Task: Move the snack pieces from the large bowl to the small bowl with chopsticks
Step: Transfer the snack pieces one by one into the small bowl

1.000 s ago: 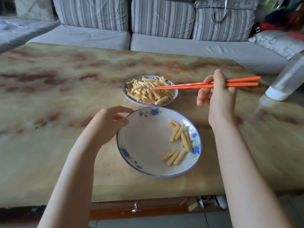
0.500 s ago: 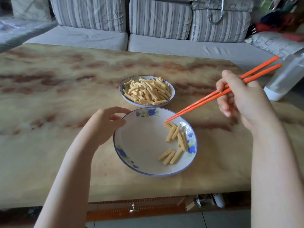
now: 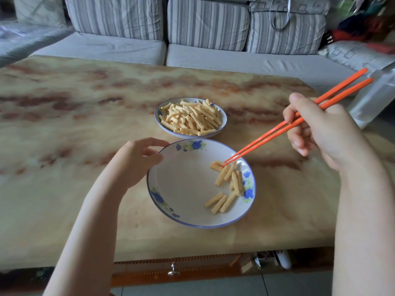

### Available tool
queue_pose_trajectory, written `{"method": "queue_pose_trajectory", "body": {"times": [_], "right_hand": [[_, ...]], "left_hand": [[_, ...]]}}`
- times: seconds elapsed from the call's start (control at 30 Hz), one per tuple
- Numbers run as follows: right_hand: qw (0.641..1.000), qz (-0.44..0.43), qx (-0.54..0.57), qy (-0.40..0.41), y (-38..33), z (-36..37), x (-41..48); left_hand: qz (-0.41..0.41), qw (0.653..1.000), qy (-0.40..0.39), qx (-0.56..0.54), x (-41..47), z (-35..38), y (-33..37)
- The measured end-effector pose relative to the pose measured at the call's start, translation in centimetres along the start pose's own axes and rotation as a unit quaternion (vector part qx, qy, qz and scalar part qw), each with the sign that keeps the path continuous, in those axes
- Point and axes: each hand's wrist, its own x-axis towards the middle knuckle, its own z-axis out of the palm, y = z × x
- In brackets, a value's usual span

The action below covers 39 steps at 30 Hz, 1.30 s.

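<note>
Two bowls are sitting just beside each other on the table (image 3: 64, 150). The small bowl (image 3: 158, 116), farther off, is holding a heap of snack pieces (image 3: 190, 118), while the large bowl (image 3: 181, 186) is holding a few loose pieces (image 3: 223, 178) near its right side. The right hand (image 3: 320, 133) is pinching the orange chopsticks (image 3: 277, 129), tips nearly together and touching the topmost loose piece. The left hand (image 3: 136, 165) is gripping the large bowl's left rim, fingers curled.

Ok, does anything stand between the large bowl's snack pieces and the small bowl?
Nothing visible does: the small bowl sits just behind the large bowl, rims nearly touching, and the chopsticks reach a snack piece.
</note>
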Motion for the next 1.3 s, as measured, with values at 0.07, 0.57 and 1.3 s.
{"method": "queue_pose_trajectory", "body": {"times": [0.07,0.57,1.3], "right_hand": [[1.0,0.003,0.009,-0.001,0.1,0.3,0.1],[0.951,-0.033,0.223,0.21,0.6,4.4,1.9],[0.962,-0.031,0.216,0.163,3.5,9.5,4.4]], "left_hand": [[-0.001,1.0,0.001,-0.001,0.0,0.0,0.0],[0.005,1.0,-0.005,-0.007,-0.1,0.0,0.0],[0.0,1.0,-0.004,0.005,0.2,0.0,-0.1]]}}
